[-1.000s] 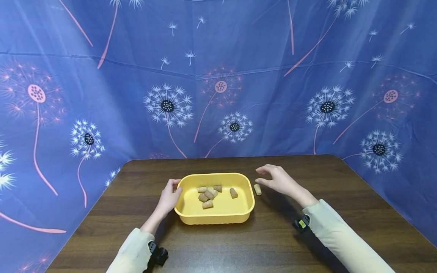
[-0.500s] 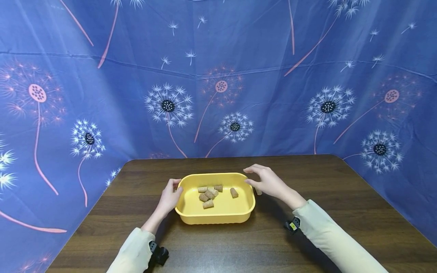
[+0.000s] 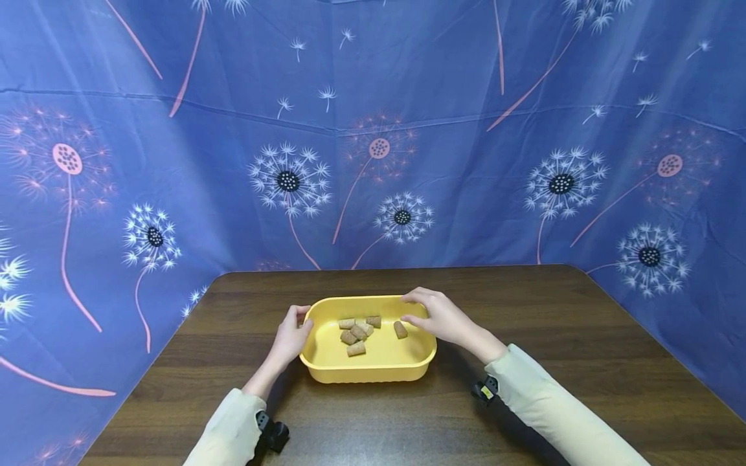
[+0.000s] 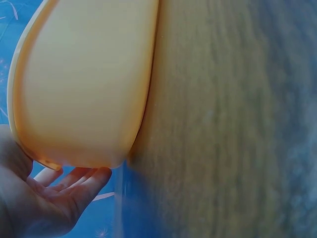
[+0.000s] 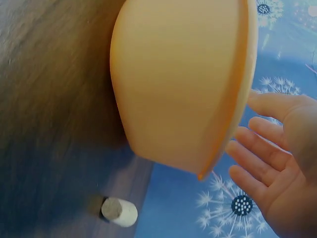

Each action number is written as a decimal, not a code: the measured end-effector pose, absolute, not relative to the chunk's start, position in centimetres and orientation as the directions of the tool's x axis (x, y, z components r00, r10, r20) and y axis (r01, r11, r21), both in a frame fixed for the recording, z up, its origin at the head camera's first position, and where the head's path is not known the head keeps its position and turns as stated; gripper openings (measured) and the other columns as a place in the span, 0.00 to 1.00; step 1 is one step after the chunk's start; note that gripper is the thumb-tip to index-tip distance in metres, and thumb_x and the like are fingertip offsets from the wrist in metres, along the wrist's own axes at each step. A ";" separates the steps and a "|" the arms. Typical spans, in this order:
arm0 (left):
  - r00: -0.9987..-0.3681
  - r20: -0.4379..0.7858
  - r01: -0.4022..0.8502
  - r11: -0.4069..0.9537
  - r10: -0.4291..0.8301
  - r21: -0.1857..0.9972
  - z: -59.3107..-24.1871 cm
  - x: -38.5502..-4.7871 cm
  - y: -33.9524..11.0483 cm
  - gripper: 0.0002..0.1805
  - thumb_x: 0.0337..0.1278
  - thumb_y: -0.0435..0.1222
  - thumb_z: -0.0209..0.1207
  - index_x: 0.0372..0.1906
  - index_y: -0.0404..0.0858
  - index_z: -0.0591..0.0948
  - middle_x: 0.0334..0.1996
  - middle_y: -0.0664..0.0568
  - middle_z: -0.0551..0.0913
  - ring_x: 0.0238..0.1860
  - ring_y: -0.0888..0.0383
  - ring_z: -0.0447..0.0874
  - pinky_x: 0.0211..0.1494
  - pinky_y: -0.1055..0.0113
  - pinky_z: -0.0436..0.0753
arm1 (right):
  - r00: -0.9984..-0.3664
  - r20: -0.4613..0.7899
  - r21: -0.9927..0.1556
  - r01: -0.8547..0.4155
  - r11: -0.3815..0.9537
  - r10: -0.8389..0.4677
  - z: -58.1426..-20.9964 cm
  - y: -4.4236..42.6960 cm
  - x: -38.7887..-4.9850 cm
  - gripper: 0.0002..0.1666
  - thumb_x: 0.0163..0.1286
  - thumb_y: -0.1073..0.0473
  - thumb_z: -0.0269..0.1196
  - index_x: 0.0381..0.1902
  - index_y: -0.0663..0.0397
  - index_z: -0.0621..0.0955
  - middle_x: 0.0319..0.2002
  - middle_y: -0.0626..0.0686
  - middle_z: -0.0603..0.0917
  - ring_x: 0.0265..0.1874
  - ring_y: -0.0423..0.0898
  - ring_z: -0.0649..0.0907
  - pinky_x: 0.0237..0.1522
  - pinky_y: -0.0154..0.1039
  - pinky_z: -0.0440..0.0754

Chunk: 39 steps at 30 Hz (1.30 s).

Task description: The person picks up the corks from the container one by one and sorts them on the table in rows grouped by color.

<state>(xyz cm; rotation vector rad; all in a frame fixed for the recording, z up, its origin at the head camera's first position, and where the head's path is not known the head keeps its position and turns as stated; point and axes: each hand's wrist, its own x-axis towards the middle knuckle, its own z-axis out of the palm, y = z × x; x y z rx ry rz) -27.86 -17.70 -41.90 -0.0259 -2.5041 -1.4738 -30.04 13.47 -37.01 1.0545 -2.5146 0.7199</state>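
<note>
Brown cork (image 3: 400,330) in the tub (image 3: 367,374), right beside the thumb tip of the right hand (image 3: 445,317); whether the two touch I cannot tell. That hand is held over its end of the tub, thumb and fingers parted and only softly bent, with nothing in its grasp. Below it, outside the tub and near the end wall, a loose cork (image 5: 126,213) is on the bench (image 3: 408,427); it shows from the right wrist, while the hand hides it from above.

Farther from the right hand, towards the left one, six corks (image 3: 356,349) lie in the tub between the hands: five bunched close, some touching, and one a little nearer the person. They are a mix of pale and darker tan.

At the opposite end, the left hand (image 3: 289,336) grips the tub, its thumb at the rim and its fingers reaching along the outside of the wall. The tub is yellow and sits upright.

Behind each hand comes a pale sleeve (image 3: 548,395) with a black camera (image 3: 274,433) under the wrist. Well beyond both hands, past the bench's far edge, hangs a blue cloth (image 3: 443,129) printed with dandelions.
</note>
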 end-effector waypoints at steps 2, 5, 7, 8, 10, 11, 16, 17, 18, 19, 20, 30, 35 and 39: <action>-0.972 0.211 0.135 0.494 -0.101 0.859 -41.9 -27.8 -17.6 0.18 0.62 0.28 0.49 0.56 0.28 0.69 0.49 0.33 0.78 0.50 0.44 0.77 0.49 0.56 0.77 | -0.673 0.467 -0.333 -0.734 0.591 -0.574 -37.1 13.2 -29.9 0.21 0.59 0.57 0.67 0.49 0.60 0.80 0.46 0.53 0.83 0.48 0.49 0.81 0.51 0.44 0.78; -0.972 0.209 0.132 0.494 -0.103 0.859 -41.7 -27.8 -17.5 0.18 0.61 0.29 0.49 0.56 0.29 0.69 0.50 0.34 0.77 0.50 0.44 0.76 0.50 0.56 0.77 | -0.657 0.470 -0.325 -0.750 0.577 -0.590 -37.3 12.7 -29.8 0.20 0.59 0.58 0.67 0.48 0.60 0.81 0.46 0.53 0.82 0.48 0.49 0.81 0.51 0.44 0.78; -0.973 0.210 0.133 0.496 -0.101 0.858 -41.7 -27.9 -17.6 0.18 0.61 0.29 0.48 0.56 0.28 0.69 0.50 0.33 0.77 0.51 0.43 0.76 0.51 0.54 0.77 | -0.644 0.467 -0.311 -0.761 0.569 -0.606 -37.5 12.4 -29.7 0.20 0.59 0.58 0.67 0.48 0.60 0.81 0.45 0.54 0.83 0.46 0.49 0.82 0.50 0.44 0.79; -0.974 0.204 0.129 0.494 -0.102 0.860 -41.7 -27.8 -17.6 0.18 0.62 0.29 0.48 0.57 0.28 0.69 0.51 0.33 0.77 0.51 0.42 0.76 0.52 0.54 0.77 | -0.638 0.464 -0.302 -0.766 0.568 -0.614 -37.6 12.2 -29.6 0.20 0.59 0.58 0.66 0.48 0.60 0.80 0.45 0.54 0.83 0.46 0.49 0.82 0.50 0.43 0.79; -0.974 0.201 0.127 0.495 -0.100 0.859 -41.7 -27.8 -17.7 0.18 0.62 0.29 0.48 0.57 0.29 0.69 0.52 0.32 0.76 0.51 0.42 0.76 0.52 0.53 0.77 | -0.624 0.456 -0.279 -0.777 0.565 -0.634 -37.9 11.8 -29.6 0.20 0.60 0.57 0.66 0.48 0.60 0.80 0.44 0.55 0.84 0.45 0.49 0.82 0.49 0.43 0.79; -0.975 0.197 0.124 0.496 -0.098 0.860 -41.7 -27.8 -17.7 0.18 0.62 0.29 0.48 0.57 0.29 0.69 0.52 0.32 0.76 0.52 0.42 0.76 0.52 0.53 0.77 | -0.619 0.450 -0.268 -0.781 0.564 -0.643 -38.0 11.6 -29.6 0.20 0.60 0.56 0.65 0.48 0.60 0.80 0.44 0.54 0.84 0.44 0.49 0.82 0.48 0.43 0.79; -0.978 0.190 0.121 0.496 -0.090 0.860 -41.7 -27.8 -17.9 0.19 0.62 0.30 0.49 0.57 0.29 0.68 0.52 0.31 0.76 0.51 0.42 0.77 0.51 0.54 0.78 | -0.619 0.420 -0.264 -0.783 0.563 -0.663 -38.1 10.5 -29.5 0.20 0.61 0.54 0.65 0.48 0.59 0.81 0.44 0.53 0.84 0.43 0.47 0.82 0.47 0.41 0.79; -0.978 0.190 0.122 0.496 -0.088 0.860 -41.7 -27.8 -17.9 0.19 0.62 0.30 0.49 0.57 0.29 0.68 0.52 0.31 0.76 0.51 0.41 0.77 0.51 0.54 0.78 | -0.620 0.415 -0.272 -0.783 0.560 -0.665 -38.0 10.2 -29.4 0.20 0.60 0.55 0.65 0.48 0.59 0.81 0.44 0.53 0.84 0.43 0.47 0.82 0.47 0.41 0.79; -0.978 0.192 0.124 0.497 -0.087 0.859 -41.7 -27.8 -17.9 0.19 0.62 0.30 0.49 0.57 0.29 0.68 0.52 0.31 0.76 0.51 0.41 0.77 0.51 0.54 0.78 | -0.623 0.411 -0.283 -0.782 0.556 -0.666 -38.0 10.0 -29.4 0.20 0.60 0.55 0.65 0.48 0.59 0.81 0.44 0.54 0.84 0.43 0.48 0.82 0.46 0.41 0.79; -0.977 0.193 0.126 0.497 -0.086 0.859 -41.8 -27.8 -17.9 0.19 0.62 0.30 0.49 0.57 0.29 0.68 0.52 0.31 0.76 0.51 0.41 0.77 0.51 0.53 0.78 | -0.624 0.408 -0.293 -0.781 0.551 -0.667 -38.0 9.8 -29.4 0.20 0.60 0.55 0.65 0.48 0.59 0.81 0.44 0.54 0.84 0.42 0.48 0.82 0.46 0.41 0.79; -0.977 0.197 0.129 0.498 -0.086 0.857 -41.8 -27.8 -17.9 0.19 0.61 0.30 0.49 0.57 0.29 0.68 0.52 0.31 0.76 0.51 0.41 0.76 0.51 0.53 0.78 | -0.621 0.405 -0.297 -0.783 0.546 -0.671 -38.0 9.6 -29.4 0.20 0.60 0.55 0.65 0.48 0.60 0.81 0.43 0.54 0.84 0.42 0.48 0.82 0.46 0.40 0.80; -0.975 0.199 0.122 0.510 -0.099 0.852 -41.8 -27.9 -17.8 0.19 0.61 0.30 0.48 0.56 0.29 0.69 0.51 0.32 0.77 0.50 0.42 0.77 0.50 0.54 0.78 | -0.615 0.369 -0.336 -0.788 0.517 -0.697 -38.6 7.5 -29.2 0.19 0.61 0.57 0.65 0.47 0.62 0.81 0.41 0.56 0.84 0.42 0.50 0.83 0.47 0.40 0.79; -0.976 0.194 0.117 0.512 -0.099 0.851 -41.9 -27.9 -17.7 0.18 0.62 0.30 0.48 0.56 0.29 0.69 0.51 0.31 0.77 0.50 0.42 0.77 0.50 0.55 0.78 | -0.626 0.342 -0.331 -0.778 0.534 -0.700 -38.5 6.6 -28.9 0.19 0.62 0.57 0.64 0.48 0.61 0.81 0.42 0.54 0.84 0.42 0.48 0.82 0.46 0.38 0.79; -0.977 0.189 0.115 0.510 -0.096 0.853 -41.8 -27.8 -17.7 0.18 0.62 0.29 0.48 0.56 0.29 0.69 0.52 0.31 0.76 0.51 0.42 0.77 0.50 0.54 0.78 | -0.632 0.334 -0.342 -0.772 0.535 -0.699 -38.5 6.1 -28.7 0.18 0.62 0.58 0.63 0.48 0.60 0.81 0.42 0.54 0.84 0.40 0.48 0.83 0.44 0.38 0.79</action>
